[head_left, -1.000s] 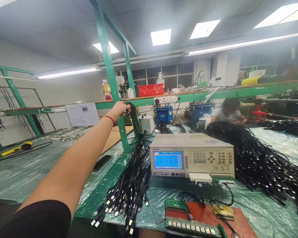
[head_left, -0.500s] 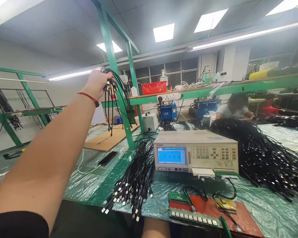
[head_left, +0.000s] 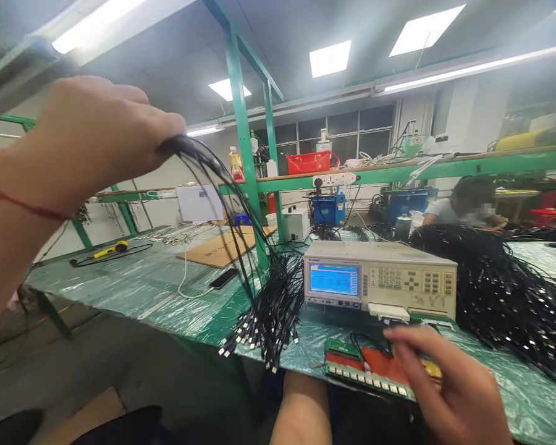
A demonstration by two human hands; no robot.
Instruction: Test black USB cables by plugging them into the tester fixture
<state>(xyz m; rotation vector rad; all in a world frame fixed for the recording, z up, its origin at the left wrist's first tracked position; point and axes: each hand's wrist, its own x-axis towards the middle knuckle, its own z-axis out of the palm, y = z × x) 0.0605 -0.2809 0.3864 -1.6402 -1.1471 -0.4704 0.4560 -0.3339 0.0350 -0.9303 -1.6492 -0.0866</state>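
Raised at the upper left, my left hand (head_left: pixel 115 123) is closed around one end of several black USB cables (head_left: pixel 234 228). They arc down to the right toward a pile of black cables (head_left: pixel 273 309) with metal plugs at the table edge. My right hand (head_left: pixel 449 377) is at the lower right, slightly blurred, thumb and index finger drawn together. What they hold, if anything, is hidden. It covers part of a red test board (head_left: pixel 384 364) with a row of white sockets (head_left: pixel 366 381). Behind it stands a white bench tester (head_left: pixel 408 281) with a lit blue screen (head_left: pixel 333 279).
A green post (head_left: pixel 243 123) rises behind the cable pile. A phone (head_left: pixel 225 278) with a white cord and a cardboard sheet (head_left: pixel 220 247) lie left of it. A large black cable heap (head_left: pixel 495 290) lies right of the tester. A person (head_left: pixel 463 207) sits behind.
My left hand has come back from near the post, closer and to the left, still gripping the cables. My right hand has entered at the lower right. The view has shifted left.
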